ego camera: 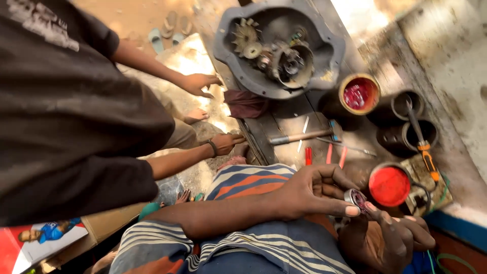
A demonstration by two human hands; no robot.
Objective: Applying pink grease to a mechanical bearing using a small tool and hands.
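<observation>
Low and right of centre in the frame, the left hand (310,192) pinches a small round metal bearing (355,198) smeared with red grease. The right hand (388,238), below it, touches the bearing with its fingertips. Just right sits an open tin of red grease (389,185); a hammer (304,136) lies above.
</observation>
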